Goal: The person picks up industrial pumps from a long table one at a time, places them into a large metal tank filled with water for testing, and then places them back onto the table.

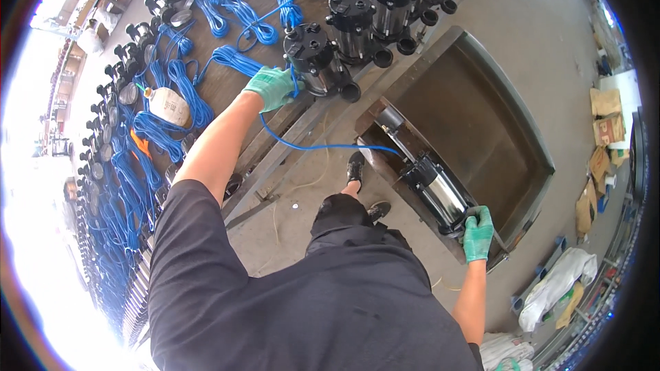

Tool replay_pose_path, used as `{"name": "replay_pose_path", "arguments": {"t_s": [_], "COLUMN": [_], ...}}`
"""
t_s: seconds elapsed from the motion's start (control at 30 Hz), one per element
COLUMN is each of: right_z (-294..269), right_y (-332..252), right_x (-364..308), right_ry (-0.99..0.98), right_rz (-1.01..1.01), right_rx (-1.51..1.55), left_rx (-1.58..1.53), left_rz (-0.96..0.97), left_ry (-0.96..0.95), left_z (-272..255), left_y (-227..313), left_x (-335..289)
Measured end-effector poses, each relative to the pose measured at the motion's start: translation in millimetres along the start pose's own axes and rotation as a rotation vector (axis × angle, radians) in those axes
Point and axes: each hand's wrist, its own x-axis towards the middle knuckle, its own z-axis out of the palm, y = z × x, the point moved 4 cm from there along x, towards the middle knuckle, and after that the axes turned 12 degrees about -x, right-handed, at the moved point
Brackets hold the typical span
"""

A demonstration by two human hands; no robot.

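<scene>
In a green glove, my left hand (pixel 271 88) is closed on a blue cable (pixel 309 146) at the table's edge, beside an upright submersible pump (pixel 314 58) with a black top and side outlet. From there the cable sags across to a second pump (pixel 440 196), which lies on its side in a metal trough. That pump has a shiny steel body and black ends. My right hand (pixel 478 235), also gloved in green, grips its near end; some of the fingers are hidden behind it. A coiled blue cable bundle (pixel 237 60) rests just left of my left hand.
More upright pumps (pixel 352 17) line the table edge, with several blue cable coils behind them. A white jug (pixel 168 106) stands among coils at left. The wide metal basin (pixel 505 96) adjoins the trough. Sacks (pixel 558 287) and cardboard (pixel 606 117) lie at right.
</scene>
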Motion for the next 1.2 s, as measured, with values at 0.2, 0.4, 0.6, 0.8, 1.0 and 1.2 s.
{"name": "replay_pose_path", "arguments": {"t_s": [0.2, 0.4, 0.6, 0.8, 1.0, 1.2], "right_z": [-0.9, -5.5, -9.0, -69.0, -125.5, -145.8], "right_y": [2.2, 3.7, -12.3, -23.9, -46.4, -35.8], "right_x": [-0.9, -2.8, -0.1, -20.4, -15.8, 38.6], "right_ry": [-0.024, 0.016, -0.113, -0.088, 0.093, 0.238], "right_rz": [0.014, -0.003, -0.026, 0.069, 0.044, 0.028], "right_rx": [-0.013, -0.042, 0.018, 0.215, 0.111, -0.337], "left_rx": [0.074, -0.300, -0.526, -0.501, -0.730, -0.673], "left_rz": [-0.435, -0.118, -0.218, -0.135, 0.179, 0.299], "left_ry": [-0.061, 0.155, 0.086, -0.172, -0.101, 0.118], "left_z": [18.6, 39.0, 98.9, 89.2, 11.7, -19.5], "left_y": [-79.5, 27.8, 143.3, 124.8, 236.1, 292.9], "left_x": [-49.4, -53.2, -15.6, -41.8, -13.6, 69.9]}}
